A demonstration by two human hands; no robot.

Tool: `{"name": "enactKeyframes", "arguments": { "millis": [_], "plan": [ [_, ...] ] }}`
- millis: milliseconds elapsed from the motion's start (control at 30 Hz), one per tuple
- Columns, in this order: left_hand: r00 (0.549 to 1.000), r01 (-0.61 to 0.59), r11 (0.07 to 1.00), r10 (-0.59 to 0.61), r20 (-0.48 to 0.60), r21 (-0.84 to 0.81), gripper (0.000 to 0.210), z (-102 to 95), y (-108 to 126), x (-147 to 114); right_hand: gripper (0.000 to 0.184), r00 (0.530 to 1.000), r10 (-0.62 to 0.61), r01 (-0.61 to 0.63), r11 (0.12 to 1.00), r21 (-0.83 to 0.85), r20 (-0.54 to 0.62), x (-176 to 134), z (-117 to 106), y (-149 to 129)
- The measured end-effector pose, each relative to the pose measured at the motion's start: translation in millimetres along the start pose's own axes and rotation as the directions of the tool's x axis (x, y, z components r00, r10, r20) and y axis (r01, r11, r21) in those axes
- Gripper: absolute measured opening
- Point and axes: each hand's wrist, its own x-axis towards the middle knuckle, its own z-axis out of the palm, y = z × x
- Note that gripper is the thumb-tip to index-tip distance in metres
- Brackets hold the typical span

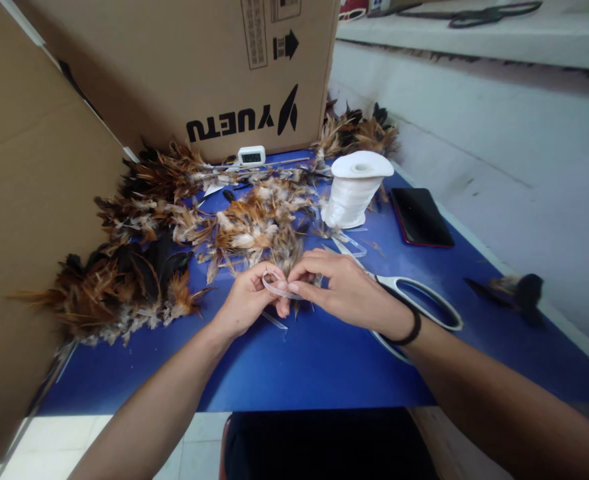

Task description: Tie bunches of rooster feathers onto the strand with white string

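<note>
Both hands meet above the front middle of the blue table. A thin translucent white ribbon point(270, 287) is bent into a loop between them. My left hand point(249, 297) pinches it between thumb and fingers. From the other side my right hand point(341, 287), with a dark band at the wrist, grips the ribbon with thumb and forefinger. Just beyond the fingertips lies a loose pile of brown and white feathers point(254, 217). White-handled scissors point(424, 300) rest partly under my right wrist. A spool of white ribbon point(353, 197) stands upright behind my right hand.
Feather bunches lie at left point(119, 287) and back right point(369, 133). Cardboard boxes wall the table point(254, 373) at the left and back. A small white digital display point(251, 156), a black phone point(421, 217) and a dark feather tuft point(517, 293) also lie there. A ledge point(564, 33) runs along the right wall.
</note>
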Motion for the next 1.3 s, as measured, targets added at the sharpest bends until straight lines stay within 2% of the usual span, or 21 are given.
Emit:
{"name": "enactKeyframes", "arguments": {
  "millis": [233, 400, 567, 600, 700, 800, 867, 1033, 1300],
  "plan": [
    [0.997, -0.059, 0.997, 0.062, -0.045, 0.046, 0.024, -2.4, -0.4, 0.9, 0.008, 0.992, 0.112, -0.120, 0.977, 0.176, 0.054, -0.9, -0.3, -1.3],
    [0.983, -0.121, 0.989, 0.131, -0.128, 0.085, 0.024, -4.3, 1.5, 2.1, 0.026, 0.987, 0.135, -0.154, 0.954, 0.257, 0.089, -2.5, 4.9, -3.0],
    [0.992, -0.104, 0.992, 0.109, -0.061, 0.077, 0.021, -3.5, 1.0, 1.9, 0.006, 0.987, 0.141, -0.161, 0.882, 0.442, 0.077, -0.5, 2.5, 1.7],
    [0.993, -0.096, 0.993, 0.101, -0.057, 0.074, 0.021, -3.3, 0.7, 1.6, 0.004, 0.991, 0.127, -0.135, 0.897, 0.421, 0.049, 0.3, 0.8, 2.7],
    [0.996, -0.072, 0.996, 0.075, -0.051, 0.049, 0.022, -2.8, 0.0, 1.1, 0.017, 0.998, 0.021, -0.004, 0.967, 0.254, -0.066, 2.0, -3.9, 4.9],
    [0.998, -0.049, 0.998, 0.050, -0.046, 0.028, 0.023, -2.3, 0.0, 0.9, 0.027, 0.989, -0.072, 0.088, 0.988, 0.128, -0.126, 1.4, -6.4, 5.8],
    [0.998, -0.037, 0.999, 0.038, -0.047, 0.017, 0.024, -2.0, 0.1, 0.8, 0.028, 0.988, -0.081, 0.091, 0.993, 0.073, -0.134, 0.1, -7.2, 5.1],
    [0.999, -0.039, 0.999, 0.039, -0.017, 0.016, 0.022, -2.3, -0.8, 0.4, 0.019, 0.992, -0.045, 0.039, 0.998, -0.054, -0.118, -2.1, -4.7, 1.1],
    [1.000, -0.027, 1.000, 0.027, 0.016, 0.012, 0.022, -2.6, -2.9, -0.4, 0.010, 0.999, 0.003, -0.003, 1.000, -0.007, -0.045, -0.9, 1.2, 1.6]
  ]
}}
